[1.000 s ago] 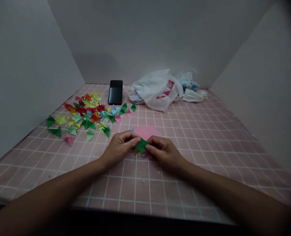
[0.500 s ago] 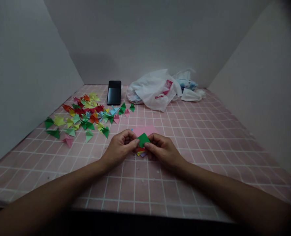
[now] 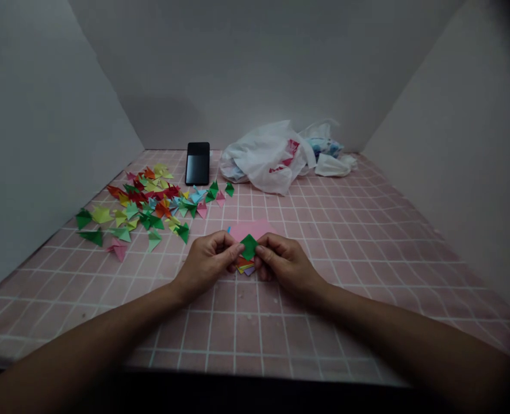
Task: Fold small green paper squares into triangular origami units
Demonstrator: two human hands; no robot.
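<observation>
A small folded square of green origami paper [image 3: 249,247] is held corner-up between my two hands. My left hand [image 3: 209,257] pinches its left edge between thumb and fingers. On the opposite edge, my right hand [image 3: 286,260] pinches it the same way. Below and behind the green piece lie sheets of coloured paper [image 3: 246,268], with orange, yellow and purple edges showing. Pink paper [image 3: 255,227] lies flat just beyond my fingers, partly hidden by the green piece and my hands.
Many folded paper pieces [image 3: 145,208] in several colours are scattered on the left of the pink checked tablecloth [image 3: 345,230]. A black phone [image 3: 198,164] lies at the back, beside a white plastic bag [image 3: 263,156] and smaller crumpled packaging [image 3: 330,158]. Walls enclose the back and sides.
The green paper has turned slightly in my fingers, its corner now pointing straighter up. My right thumb has shifted a little up its right edge. The view has moved slightly.
</observation>
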